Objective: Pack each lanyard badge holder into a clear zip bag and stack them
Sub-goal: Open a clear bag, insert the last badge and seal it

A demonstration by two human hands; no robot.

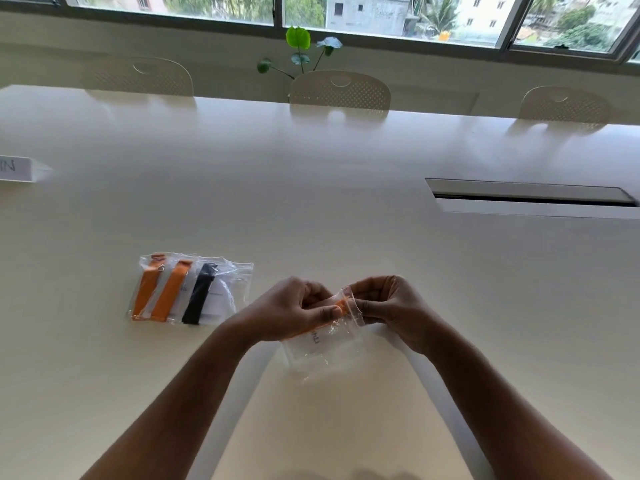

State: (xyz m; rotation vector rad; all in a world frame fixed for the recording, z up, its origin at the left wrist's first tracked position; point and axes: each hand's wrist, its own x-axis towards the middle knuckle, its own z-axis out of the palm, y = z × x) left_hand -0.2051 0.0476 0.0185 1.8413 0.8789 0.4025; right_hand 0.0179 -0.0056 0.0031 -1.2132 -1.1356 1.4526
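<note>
Above the white table I hold a clear zip bag point(325, 348) with both hands. An orange lanyard point(341, 303) with its white badge holder lies inside it. My left hand point(294, 308) pinches the bag's top edge from the left, thumb on the orange strap. My right hand point(388, 306) pinches the same top edge from the right. To the left, a pile of packed bags point(188, 289) lies flat on the table, overlapping, with two orange lanyards and a black one showing through the plastic.
A folded white name card point(17, 169) stands at the table's left edge. A cable slot point(530, 197) is recessed in the table at the right. Three cream chairs point(341, 90) line the far side, with a green plant point(299, 50) under the windows.
</note>
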